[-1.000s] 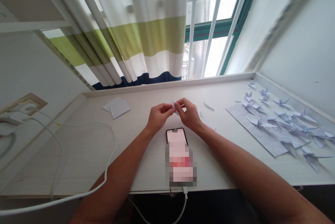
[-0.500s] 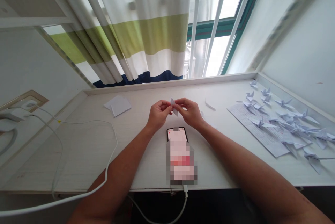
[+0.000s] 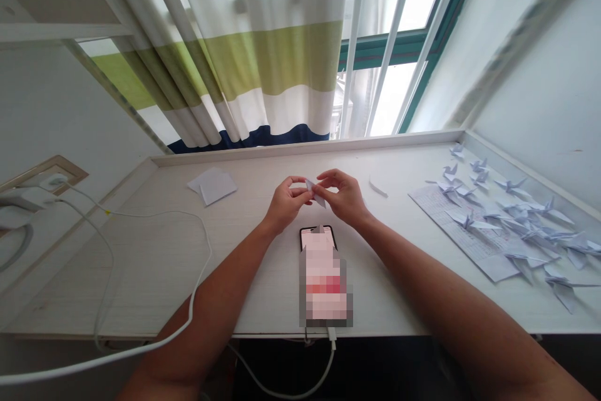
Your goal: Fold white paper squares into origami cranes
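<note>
A small folded piece of white paper (image 3: pixel 320 201) is pinched between my two hands above the middle of the desk. My left hand (image 3: pixel 287 204) grips its left side with thumb and fingers. On the right side, my right hand (image 3: pixel 345 196) holds it between thumb and fingertips, its other fingers curled above. The fingers cover part of the paper, so its full shape is hidden. Just below the hands lies a phone (image 3: pixel 319 239) with a lit, partly blurred screen.
Several folded paper cranes (image 3: pixel 526 219) crowd the right side, some on a written sheet (image 3: pixel 474 251). Square white papers (image 3: pixel 218 187) lie at the left back, a paper strip (image 3: pixel 377 186) right of the hands. A white cable (image 3: pixel 201 263) crosses over my left forearm.
The folded paper has tilted in the fingers, its lower tip swinging to the right. My right hand's fingers have lifted and spread slightly from the paper while its thumb stays on it.
</note>
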Tool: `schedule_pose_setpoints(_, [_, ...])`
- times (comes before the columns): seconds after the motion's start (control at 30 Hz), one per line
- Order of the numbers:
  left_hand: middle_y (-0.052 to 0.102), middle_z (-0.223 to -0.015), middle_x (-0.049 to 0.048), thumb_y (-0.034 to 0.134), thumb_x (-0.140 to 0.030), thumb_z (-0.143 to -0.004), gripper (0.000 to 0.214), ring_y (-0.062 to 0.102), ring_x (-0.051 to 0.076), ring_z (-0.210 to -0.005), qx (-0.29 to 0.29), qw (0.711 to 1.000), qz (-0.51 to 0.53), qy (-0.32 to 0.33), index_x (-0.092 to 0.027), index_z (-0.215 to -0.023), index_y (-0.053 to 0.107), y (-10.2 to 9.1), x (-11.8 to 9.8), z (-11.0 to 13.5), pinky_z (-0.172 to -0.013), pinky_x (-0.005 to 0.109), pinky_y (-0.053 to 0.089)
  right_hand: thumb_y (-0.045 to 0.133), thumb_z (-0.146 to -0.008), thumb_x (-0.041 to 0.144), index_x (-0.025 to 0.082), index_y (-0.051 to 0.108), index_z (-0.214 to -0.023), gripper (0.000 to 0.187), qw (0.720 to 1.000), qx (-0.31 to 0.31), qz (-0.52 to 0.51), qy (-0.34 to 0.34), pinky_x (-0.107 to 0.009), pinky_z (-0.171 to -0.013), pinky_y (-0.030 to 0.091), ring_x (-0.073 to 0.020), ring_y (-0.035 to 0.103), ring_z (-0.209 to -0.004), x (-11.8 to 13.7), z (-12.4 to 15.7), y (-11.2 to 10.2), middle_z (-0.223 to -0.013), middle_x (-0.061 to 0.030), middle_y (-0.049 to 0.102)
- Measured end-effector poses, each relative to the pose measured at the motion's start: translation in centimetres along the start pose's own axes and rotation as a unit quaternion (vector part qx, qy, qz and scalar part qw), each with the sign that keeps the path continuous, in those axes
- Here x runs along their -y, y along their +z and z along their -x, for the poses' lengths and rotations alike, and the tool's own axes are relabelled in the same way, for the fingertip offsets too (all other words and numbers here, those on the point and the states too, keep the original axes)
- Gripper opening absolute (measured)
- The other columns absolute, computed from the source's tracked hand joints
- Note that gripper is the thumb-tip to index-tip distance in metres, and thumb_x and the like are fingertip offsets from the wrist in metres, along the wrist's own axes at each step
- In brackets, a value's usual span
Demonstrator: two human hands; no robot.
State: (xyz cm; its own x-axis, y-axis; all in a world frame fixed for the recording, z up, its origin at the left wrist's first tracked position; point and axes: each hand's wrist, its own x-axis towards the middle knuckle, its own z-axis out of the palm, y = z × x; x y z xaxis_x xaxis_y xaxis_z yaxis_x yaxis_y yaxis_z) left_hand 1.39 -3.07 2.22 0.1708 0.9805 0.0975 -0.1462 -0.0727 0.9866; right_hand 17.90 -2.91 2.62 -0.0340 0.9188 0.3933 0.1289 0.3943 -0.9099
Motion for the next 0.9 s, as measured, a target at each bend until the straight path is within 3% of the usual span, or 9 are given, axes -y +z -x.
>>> schedule_pose_setpoints(0.13, [0.077, -0.085, 0.0080, 0.080, -0.040, -0.076, 0.032, 0.071, 0.019, -0.078, 0.027, 0.999, -0.032, 0.011, -0.014, -0.092, 0.069, -0.4, 0.1, -0.1, -0.075, 0.033, 0.052, 0.079, -0.078, 0.043, 0.020, 0.069, -0.094, 0.030, 1.000, 0.028, 0.004, -0.001, -0.040, -0.082, 0.054, -0.0222, 0.071, -0.081, -0.4, -0.3, -0.4, -0.080, -0.0048, 0.075])
schedule_pose_setpoints(0.23, [0.077, -0.089, 0.0067, 0.078, -0.043, -0.079, 0.028, 0.069, 0.019, -0.083, -0.013, 0.994, -0.081, 0.077, -0.017, -0.090, 0.075, -0.6, 0.5, -0.5, -0.075, 0.032, 0.051, 0.078, -0.079, 0.047, 0.020, 0.073, -0.092, 0.031, 0.999, 0.023, 0.040, -0.009, -0.041, -0.084, 0.054, -0.0219, 0.069, -0.080, -0.4, -0.4, -0.7, -0.081, -0.0056, 0.074])
schedule_pose_setpoints(0.3, [0.077, -0.092, 0.0059, 0.079, -0.043, -0.078, 0.025, 0.068, 0.019, -0.086, -0.060, 0.982, -0.135, 0.116, -0.020, -0.088, 0.078, -0.7, 0.7, -0.7, -0.074, 0.031, 0.049, 0.075, -0.080, 0.052, 0.019, 0.075, -0.089, 0.034, 0.998, 0.020, 0.058, 0.004, -0.040, -0.076, 0.054, -0.0201, 0.066, -0.069, -0.2, -0.3, -0.6, -0.070, -0.0039, 0.070])
schedule_pose_setpoints(0.4, [0.077, -0.089, 0.0048, 0.078, -0.042, -0.079, 0.022, 0.066, 0.018, -0.079, -0.093, 0.971, -0.174, 0.139, -0.022, -0.089, 0.079, -0.9, 0.6, -0.7, -0.068, 0.030, 0.047, 0.071, -0.082, 0.059, 0.019, 0.075, -0.094, 0.041, 0.997, 0.057, -0.030, 0.047, -0.038, -0.067, 0.055, -0.0184, 0.064, -0.062, 0.2, -0.1, -0.4, -0.067, -0.0033, 0.069])
schedule_pose_setpoints(0.5, [0.078, -0.094, 0.0057, 0.074, -0.040, -0.083, 0.021, 0.069, 0.020, -0.084, -0.067, 0.974, -0.157, 0.150, -0.022, -0.094, 0.080, -0.8, 0.2, -0.4, -0.073, 0.032, 0.051, 0.072, -0.081, 0.058, 0.019, 0.075, -0.092, 0.041, 0.987, 0.064, -0.133, 0.069, -0.039, -0.076, 0.058, -0.0197, 0.070, -0.073, 0.3, -0.1, -0.3, -0.080, -0.0061, 0.074])
schedule_pose_setpoints(0.63, [0.078, -0.099, 0.0078, 0.070, -0.035, -0.086, 0.021, 0.071, 0.022, -0.093, -0.031, 0.981, -0.134, 0.139, -0.020, -0.098, 0.079, -0.6, 0.0, 0.0, -0.083, 0.035, 0.054, 0.081, -0.074, 0.052, 0.018, 0.073, -0.086, 0.036, 0.988, 0.019, -0.139, 0.066, -0.040, -0.080, 0.057, -0.0198, 0.069, -0.076, -0.3, -0.4, -0.4, -0.080, -0.0060, 0.074])
schedule_pose_setpoints(0.8, [0.077, -0.094, 0.0077, 0.083, -0.035, -0.074, 0.032, 0.071, 0.019, -0.084, -0.037, 0.993, -0.048, 0.098, -0.017, -0.099, 0.075, -0.5, 0.5, -0.4, -0.079, 0.033, 0.056, 0.088, -0.065, 0.047, 0.020, 0.070, -0.088, 0.040, 0.985, 0.003, -0.164, 0.058, -0.039, -0.082, 0.058, -0.0194, 0.070, -0.080, -0.7, -0.4, -0.3, -0.084, -0.0047, 0.075])
schedule_pose_setpoints(0.9, [0.077, -0.094, 0.0078, 0.081, -0.037, -0.076, 0.033, 0.070, 0.018, -0.081, -0.030, 0.993, -0.060, 0.092, -0.017, -0.102, 0.076, -0.6, 0.6, -0.5, -0.075, 0.031, 0.055, 0.087, -0.068, 0.047, 0.019, 0.071, -0.096, 0.043, 0.984, 0.016, -0.166, 0.066, -0.040, -0.084, 0.058, -0.0201, 0.072, -0.083, -0.6, -0.3, -0.2, -0.088, -0.0061, 0.076])
